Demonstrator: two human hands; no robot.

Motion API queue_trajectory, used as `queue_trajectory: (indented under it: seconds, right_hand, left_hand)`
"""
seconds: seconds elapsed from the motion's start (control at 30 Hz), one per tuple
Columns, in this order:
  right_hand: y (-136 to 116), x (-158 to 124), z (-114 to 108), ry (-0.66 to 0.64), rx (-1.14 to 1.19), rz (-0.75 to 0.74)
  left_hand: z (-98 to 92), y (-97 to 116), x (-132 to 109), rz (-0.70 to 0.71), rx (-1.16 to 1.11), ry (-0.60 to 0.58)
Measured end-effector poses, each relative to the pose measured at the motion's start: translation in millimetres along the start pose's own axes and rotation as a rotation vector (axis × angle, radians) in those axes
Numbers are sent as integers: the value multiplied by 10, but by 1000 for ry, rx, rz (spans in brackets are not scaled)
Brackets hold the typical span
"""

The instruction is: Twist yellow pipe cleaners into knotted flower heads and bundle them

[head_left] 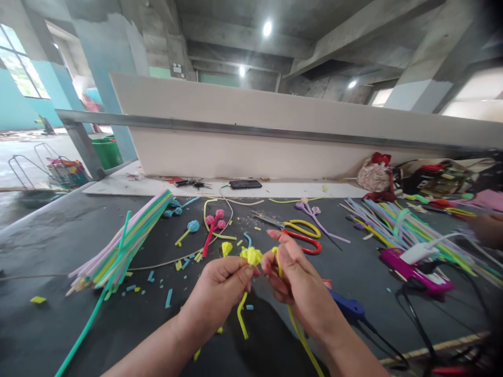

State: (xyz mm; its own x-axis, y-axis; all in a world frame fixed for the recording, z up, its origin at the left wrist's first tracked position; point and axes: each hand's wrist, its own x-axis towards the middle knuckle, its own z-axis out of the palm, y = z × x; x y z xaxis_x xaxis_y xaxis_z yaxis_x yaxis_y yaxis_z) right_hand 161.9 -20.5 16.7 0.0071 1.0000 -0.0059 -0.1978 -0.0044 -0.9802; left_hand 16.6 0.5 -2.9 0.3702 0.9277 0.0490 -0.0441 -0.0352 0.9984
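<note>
My left hand (222,285) is closed in a pinch on a yellow pipe-cleaner stem topped with a yellow fuzzy ball (253,255); the stem's tail (241,317) hangs below my fingers. My right hand (293,277) is curled around a second yellow pipe cleaner (302,340) that trails down toward me, its fingertips next to the ball. Both hands hover over the dark table (47,335). Just behind them lie scissors with red and yellow handles (301,235).
A bundle of pastel pipe cleaners (126,241) lies left, another spread (396,222) right. Finished pink (214,225), blue (188,228) and purple (314,212) flower stems lie ahead. A purple glue gun (412,267) and blue tool (349,306) sit right. Another person's hand (487,228) shows far right.
</note>
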Motion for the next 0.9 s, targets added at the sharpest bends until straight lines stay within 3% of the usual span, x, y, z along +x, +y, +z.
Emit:
queue_trajectory:
  seconds: [0.13, 0.37, 0.53, 0.73, 0.9]
  right_hand:
    - [12, -23, -11, 15, -96, -5]
    - [26, -73, -26, -232, -179, -15]
    - [47, -106, -23, -372, -206, -56]
    - [133, -63, 58, -322, -81, 17]
    - [331, 3, 132, -198, -90, 1]
  left_hand:
    - [-41, -16, 42, -43, -188, 23]
    - [-53, -70, 67, -52, -246, 79]
    - [-25, -67, 37, -59, -152, 4]
    - [-14, -29, 0, 105, 45, -61]
    - [35, -146, 28, 116, 60, 53]
